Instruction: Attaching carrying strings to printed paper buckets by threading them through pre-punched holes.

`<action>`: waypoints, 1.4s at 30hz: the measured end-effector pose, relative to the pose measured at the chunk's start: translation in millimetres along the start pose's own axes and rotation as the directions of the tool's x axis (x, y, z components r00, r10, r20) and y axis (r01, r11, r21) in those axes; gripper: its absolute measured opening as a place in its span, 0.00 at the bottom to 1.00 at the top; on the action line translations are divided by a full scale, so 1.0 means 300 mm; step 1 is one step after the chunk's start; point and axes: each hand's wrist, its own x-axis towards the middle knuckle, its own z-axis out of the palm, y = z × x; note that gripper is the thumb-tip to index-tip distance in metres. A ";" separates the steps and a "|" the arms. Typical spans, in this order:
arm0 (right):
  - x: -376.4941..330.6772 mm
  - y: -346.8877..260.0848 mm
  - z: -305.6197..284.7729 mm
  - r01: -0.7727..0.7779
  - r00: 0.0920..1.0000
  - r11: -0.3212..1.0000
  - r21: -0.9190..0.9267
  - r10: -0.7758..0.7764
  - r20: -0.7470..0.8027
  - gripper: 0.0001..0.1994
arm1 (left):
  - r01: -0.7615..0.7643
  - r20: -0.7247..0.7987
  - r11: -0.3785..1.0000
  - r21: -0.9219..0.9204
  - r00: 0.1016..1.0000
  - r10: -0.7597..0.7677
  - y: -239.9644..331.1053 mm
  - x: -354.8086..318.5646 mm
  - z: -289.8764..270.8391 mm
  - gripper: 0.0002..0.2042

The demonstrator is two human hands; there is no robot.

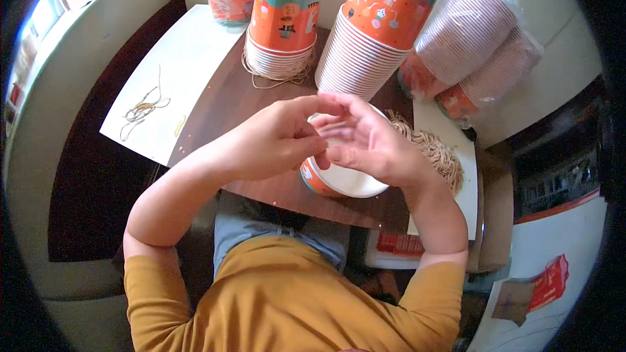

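Both my hands hover over a round paper tub [357, 182], white inside with an orange and teal printed wall, at the table's near edge. On my left hand [283, 133] the thumb and fingers are bent together, closed; anything between them is too small or hidden to make out. My right hand [368, 143] faces it with the palm turned inward, its curved fingers and thumb apart, the fingertips meeting those of the left. Both hands partly cover the tub's opening. Just right of the right wrist lies a thick bundle of tan cord [445, 160].
Beyond my hands stand a tall leaning stack of nested tubs [362, 55] and a shorter upside-down stack [285, 23] ringed by loose cord. Plastic-wrapped stacks [466, 36] sit at the far right, another [231, 0] far left. Loose cord [145, 112] lies on the white left panel.
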 end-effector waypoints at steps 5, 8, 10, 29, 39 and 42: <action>0.025 -0.053 0.013 -0.170 0.985 0.978 0.117 0.170 0.008 0.28 | -0.003 -0.039 1.000 0.007 0.999 0.003 0.043 0.002 -0.024 0.21; 0.024 -0.005 0.009 -0.129 0.989 0.991 0.047 0.132 -0.073 0.19 | 0.075 -0.049 0.996 0.038 0.996 -0.073 0.034 -0.008 -0.025 0.20; 0.020 0.013 -0.001 -0.078 0.989 0.995 0.064 0.085 -0.124 0.14 | 0.087 -0.068 0.996 0.034 0.994 -0.084 0.028 -0.013 -0.027 0.20; 0.058 0.121 -0.035 -0.284 0.959 0.861 -0.422 0.249 -0.138 0.08 | 0.174 -0.417 0.854 0.489 0.907 0.054 -0.177 -0.055 0.045 0.08; 0.078 0.129 -0.027 -0.254 0.967 0.857 -0.449 0.230 -0.107 0.07 | 0.129 -0.380 0.816 0.564 0.918 0.117 -0.171 -0.040 0.047 0.08; 0.079 0.120 -0.024 -0.252 0.968 0.865 -0.434 0.227 -0.108 0.07 | 0.135 -0.384 0.828 0.543 0.917 0.102 -0.174 -0.041 0.043 0.08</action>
